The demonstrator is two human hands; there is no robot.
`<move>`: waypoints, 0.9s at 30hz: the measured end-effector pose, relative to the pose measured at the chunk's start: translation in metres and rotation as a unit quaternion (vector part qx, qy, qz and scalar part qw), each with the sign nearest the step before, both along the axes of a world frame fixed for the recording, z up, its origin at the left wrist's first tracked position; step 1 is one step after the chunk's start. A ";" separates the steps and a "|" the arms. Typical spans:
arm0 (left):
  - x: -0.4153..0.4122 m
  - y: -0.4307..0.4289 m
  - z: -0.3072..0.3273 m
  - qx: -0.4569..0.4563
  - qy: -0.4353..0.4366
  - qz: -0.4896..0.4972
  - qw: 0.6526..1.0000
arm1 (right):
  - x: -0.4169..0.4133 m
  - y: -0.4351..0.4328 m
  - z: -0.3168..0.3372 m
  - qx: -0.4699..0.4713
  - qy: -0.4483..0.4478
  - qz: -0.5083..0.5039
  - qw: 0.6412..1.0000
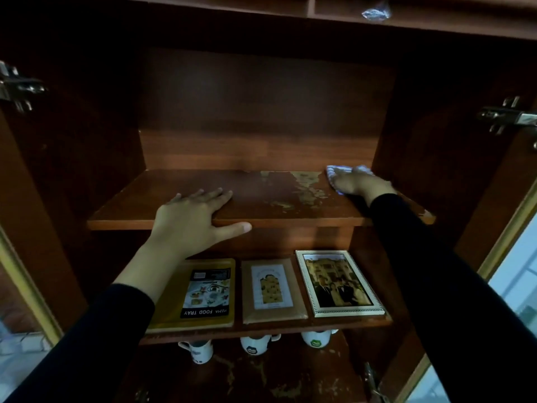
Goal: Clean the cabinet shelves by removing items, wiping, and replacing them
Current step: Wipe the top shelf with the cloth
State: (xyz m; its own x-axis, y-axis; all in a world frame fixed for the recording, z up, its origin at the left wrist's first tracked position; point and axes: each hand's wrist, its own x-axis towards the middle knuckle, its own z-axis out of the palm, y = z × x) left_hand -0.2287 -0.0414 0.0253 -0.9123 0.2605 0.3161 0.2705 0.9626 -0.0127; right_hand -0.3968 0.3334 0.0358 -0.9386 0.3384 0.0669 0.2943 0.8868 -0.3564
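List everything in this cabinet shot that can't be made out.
All in the head view:
Cloth: mostly covered by the right hand, so its full extent is hidden.
Mugs: upper parts cut off by the middle shelf edge.
Yellow box: left part hidden behind the left forearm.
Framed photo: too small and dim for detail.
Shiny thing at the top: blurred, unidentifiable.

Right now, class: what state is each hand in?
Left hand: open, flat on the shelf.
Right hand: open, pressing the cloth on the shelf.
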 end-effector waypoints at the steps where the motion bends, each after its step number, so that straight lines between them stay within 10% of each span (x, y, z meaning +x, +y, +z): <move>1: 0.000 0.000 0.000 0.000 0.001 0.000 1.000 | 0.019 -0.036 0.008 0.007 -0.004 0.037 0.999; 8: 0.002 -0.002 -0.001 0.009 0.005 0.005 1.000 | 0.098 -0.138 0.022 0.026 -0.041 0.333 0.942; 18: 0.001 0.000 0.000 0.001 -0.008 0.003 1.000 | 0.080 -0.034 0.029 0.004 -0.013 -0.053 0.998; 27: 0.006 0.001 0.005 0.000 -0.025 0.012 1.000 | 0.126 -0.156 0.027 -0.060 -0.035 0.301 0.951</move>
State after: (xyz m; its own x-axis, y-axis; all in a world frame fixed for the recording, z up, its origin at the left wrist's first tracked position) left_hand -0.2231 -0.0408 0.0300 -0.9330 0.2375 0.2703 0.2468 0.9691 0.0002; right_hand -0.2711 0.1769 0.0633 -0.9654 -0.2606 -0.0085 -0.2272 0.8567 -0.4630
